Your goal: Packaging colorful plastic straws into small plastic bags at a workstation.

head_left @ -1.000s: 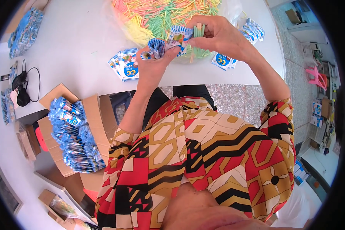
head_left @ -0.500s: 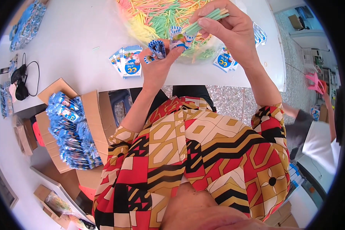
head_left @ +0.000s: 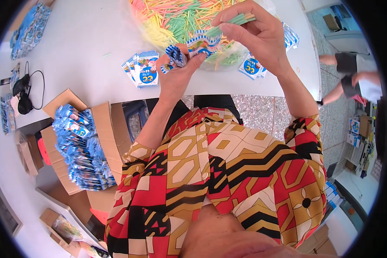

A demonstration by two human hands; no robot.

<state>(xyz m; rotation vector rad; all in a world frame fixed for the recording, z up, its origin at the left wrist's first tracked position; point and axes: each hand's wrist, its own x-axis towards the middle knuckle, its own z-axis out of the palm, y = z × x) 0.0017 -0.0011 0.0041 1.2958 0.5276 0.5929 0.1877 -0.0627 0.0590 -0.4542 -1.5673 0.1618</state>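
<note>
My left hand (head_left: 174, 84) is closed on a small blue-and-white packet (head_left: 205, 43), held with its striped mouth upward. Folded or bunched packets (head_left: 175, 56) of the same kind are tucked in that hand too. Between the thumb and fingers of my right hand (head_left: 264, 41) is a slanted bundle of thin sticks (head_left: 238, 20), green and peach. The bundle's lower end meets the packet's mouth; how far inside it reaches cannot be made out. Behind both hands spreads a heap of pink, yellow, green and orange sticks (head_left: 189, 19) on clear plastic.
Flat packets lie on the white table (head_left: 90, 47): a fanned group (head_left: 146, 71) at left, another (head_left: 251, 69) at right. An open carton (head_left: 105, 133) full of filled blue packets (head_left: 77, 144) stands lower left. A black corded object (head_left: 23, 92) lies far left. People walk at right.
The packet's mouth has risen and spread around the lower end of the stick bundle. My hands otherwise barely shift. At the right, people have moved along the floor.
</note>
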